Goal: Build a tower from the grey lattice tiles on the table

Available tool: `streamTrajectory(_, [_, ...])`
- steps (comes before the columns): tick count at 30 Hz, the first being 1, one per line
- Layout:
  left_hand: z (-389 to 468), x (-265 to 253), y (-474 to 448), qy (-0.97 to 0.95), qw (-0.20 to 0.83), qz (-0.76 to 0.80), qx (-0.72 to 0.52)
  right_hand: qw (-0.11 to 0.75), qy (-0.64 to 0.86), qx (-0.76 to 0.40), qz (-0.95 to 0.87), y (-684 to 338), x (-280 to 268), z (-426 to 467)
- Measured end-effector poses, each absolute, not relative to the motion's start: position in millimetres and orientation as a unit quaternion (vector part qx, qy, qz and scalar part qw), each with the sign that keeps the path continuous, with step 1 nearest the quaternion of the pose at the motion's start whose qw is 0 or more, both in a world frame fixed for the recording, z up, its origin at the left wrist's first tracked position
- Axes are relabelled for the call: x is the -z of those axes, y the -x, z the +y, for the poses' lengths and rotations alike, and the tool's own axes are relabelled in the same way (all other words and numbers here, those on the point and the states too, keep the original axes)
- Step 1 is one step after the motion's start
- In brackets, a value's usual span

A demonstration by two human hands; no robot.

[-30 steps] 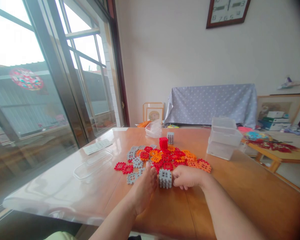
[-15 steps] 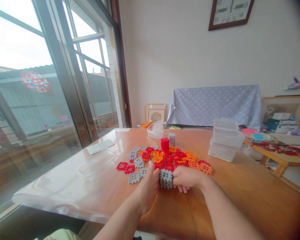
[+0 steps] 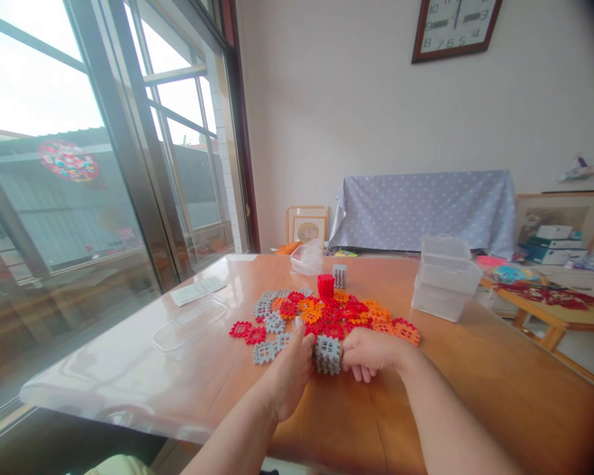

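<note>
A stack of grey plastic interlocking tiles (image 3: 328, 356) stands at the near side of the pile, between my two hands. My left hand (image 3: 293, 373) presses against its left side, thumb pointing up and fingers partly hidden behind the stack. On the other side my right hand (image 3: 369, 353) has its fingers curled against the stack's right edge. Just beyond lies a loose pile of red, orange and grey tiles (image 3: 334, 330). A red tile stack (image 3: 326, 286) and another grey tile stack (image 3: 339, 276) rise behind it. Single grey tiles (image 3: 264, 353) lie left of my left hand.
Clear plastic boxes (image 3: 445, 284) stand at the right of the wooden table (image 3: 475, 389). A transparent lid (image 3: 191, 326) and a paper sheet (image 3: 198, 291) lie on the left. Another clear container (image 3: 307, 258) sits at the far edge. A window (image 3: 188, 171) borders the left side.
Both hands stay at the grey stack with almost no movement. The whole view has shifted very slightly.
</note>
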State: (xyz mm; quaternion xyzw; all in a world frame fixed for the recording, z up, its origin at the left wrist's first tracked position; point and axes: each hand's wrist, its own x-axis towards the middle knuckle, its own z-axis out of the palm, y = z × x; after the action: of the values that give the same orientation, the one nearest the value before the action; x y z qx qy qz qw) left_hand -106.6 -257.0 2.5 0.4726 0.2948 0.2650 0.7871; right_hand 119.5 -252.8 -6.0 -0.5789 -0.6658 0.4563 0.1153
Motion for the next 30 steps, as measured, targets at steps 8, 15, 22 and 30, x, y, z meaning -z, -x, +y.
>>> streamTrajectory(8, [-256, 4, 112, -0.462, 0.796, 0.281, -0.270, 0.136, 0.573, -0.454, -0.669, -120, 3, -254])
streamTrajectory(15, [-247, 10, 123, -0.446, 0.778, 0.312, -0.313, 0.175, 0.594, -0.425, -0.661, -129, 8, -250])
streamTrajectory(22, [-220, 12, 160, -0.555, 0.598, 0.402, -0.414, 0.235, 0.609, -0.386, -0.652, -127, 17, -242])
streamTrajectory(30, [-193, 29, 194, -0.733, 0.259, 0.525, -0.347, 0.307, 0.616, -0.331, -0.645, -124, 24, -231])
